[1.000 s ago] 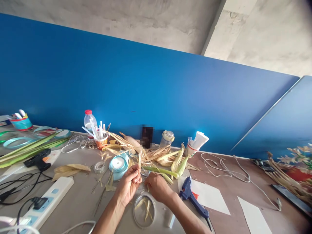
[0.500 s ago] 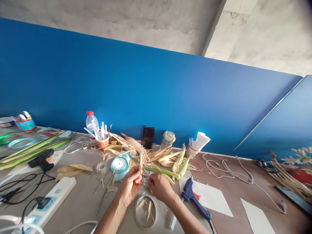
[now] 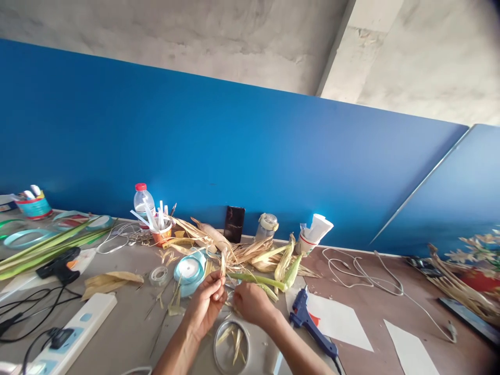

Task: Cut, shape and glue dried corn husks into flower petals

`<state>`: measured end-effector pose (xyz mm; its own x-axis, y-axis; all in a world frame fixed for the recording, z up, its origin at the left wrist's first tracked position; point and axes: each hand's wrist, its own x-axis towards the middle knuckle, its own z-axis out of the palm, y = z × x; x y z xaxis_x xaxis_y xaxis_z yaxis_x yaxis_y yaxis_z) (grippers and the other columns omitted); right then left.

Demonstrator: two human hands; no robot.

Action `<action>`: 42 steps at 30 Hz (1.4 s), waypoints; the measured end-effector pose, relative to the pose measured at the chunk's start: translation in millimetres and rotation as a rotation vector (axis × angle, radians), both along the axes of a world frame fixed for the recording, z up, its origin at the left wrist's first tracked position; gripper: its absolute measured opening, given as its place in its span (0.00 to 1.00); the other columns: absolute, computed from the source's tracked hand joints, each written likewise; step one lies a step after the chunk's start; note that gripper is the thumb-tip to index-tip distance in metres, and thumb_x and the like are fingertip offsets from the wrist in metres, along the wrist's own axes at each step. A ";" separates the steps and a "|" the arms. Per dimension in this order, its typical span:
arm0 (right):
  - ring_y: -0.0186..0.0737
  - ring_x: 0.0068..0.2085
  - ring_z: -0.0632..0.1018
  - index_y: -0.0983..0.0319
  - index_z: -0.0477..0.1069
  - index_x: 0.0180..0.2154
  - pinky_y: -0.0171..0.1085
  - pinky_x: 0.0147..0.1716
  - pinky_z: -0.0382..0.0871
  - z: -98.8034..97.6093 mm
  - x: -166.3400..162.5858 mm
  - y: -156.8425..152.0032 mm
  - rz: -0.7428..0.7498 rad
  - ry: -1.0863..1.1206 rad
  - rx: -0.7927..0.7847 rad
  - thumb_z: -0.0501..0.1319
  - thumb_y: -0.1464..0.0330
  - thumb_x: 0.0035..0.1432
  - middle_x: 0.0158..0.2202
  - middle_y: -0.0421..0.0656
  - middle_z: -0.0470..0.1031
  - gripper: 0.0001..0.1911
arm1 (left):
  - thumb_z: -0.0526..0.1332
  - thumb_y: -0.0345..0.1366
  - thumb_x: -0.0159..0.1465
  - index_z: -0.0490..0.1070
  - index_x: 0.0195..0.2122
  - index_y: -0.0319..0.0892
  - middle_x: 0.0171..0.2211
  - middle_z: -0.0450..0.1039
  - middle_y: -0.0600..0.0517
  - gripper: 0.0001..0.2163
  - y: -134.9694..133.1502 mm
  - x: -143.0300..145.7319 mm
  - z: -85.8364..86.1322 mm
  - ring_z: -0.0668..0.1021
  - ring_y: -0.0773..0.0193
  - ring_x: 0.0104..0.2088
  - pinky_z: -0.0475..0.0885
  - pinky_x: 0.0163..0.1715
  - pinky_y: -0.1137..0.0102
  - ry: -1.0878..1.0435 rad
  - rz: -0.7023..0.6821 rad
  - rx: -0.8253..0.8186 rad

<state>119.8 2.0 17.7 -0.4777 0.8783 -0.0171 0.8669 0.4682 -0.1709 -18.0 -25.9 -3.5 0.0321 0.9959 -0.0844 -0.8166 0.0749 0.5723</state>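
Observation:
My left hand (image 3: 206, 301) is closed, its thumb and fingertips pinching a small dried corn husk strip (image 3: 223, 264) that points upward. Close beside it, my right hand (image 3: 253, 302) is curled with its knuckles up; whatever its fingers grip is hidden beneath them. A grey ring (image 3: 215, 350) lies on the table below the hands, with pale husk scraps (image 3: 236, 344) showing inside it. Just beyond the hands are a green husk stalk (image 3: 255, 279), a heap of dry corn husks (image 3: 250, 252) and a spool of light blue ribbon (image 3: 189, 269).
A blue glue gun (image 3: 312, 324) lies right of my forearm on white paper (image 3: 346, 323). At left are a power strip (image 3: 84, 325) and a black glue gun (image 3: 59, 265). A phone (image 3: 234, 224), glass jar (image 3: 267, 226) and red-capped bottle (image 3: 144, 202) stand along the blue partition (image 3: 219, 140).
The camera view has shifted slightly, so the table things appear a little lower and further left. Both hands keep nearly the same pose, and the husk strip is still pinched.

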 end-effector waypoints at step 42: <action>0.63 0.48 0.63 0.76 0.61 0.48 0.53 0.44 0.55 -12.6 -106.9 171.9 -0.949 0.570 0.315 0.59 0.52 0.45 0.50 0.68 0.59 0.38 | 0.68 0.25 0.46 0.72 0.29 0.37 0.23 0.69 0.55 0.09 5.2 -5.1 -4.6 0.59 0.80 0.15 0.57 0.17 0.78 -0.121 0.067 -0.093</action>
<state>12.9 173.9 5.1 0.5101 0.8154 0.2736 0.7278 -0.2397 -0.6425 -23.0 -20.7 -8.0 -0.0184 0.9843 -0.1758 -0.8842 0.0660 0.4624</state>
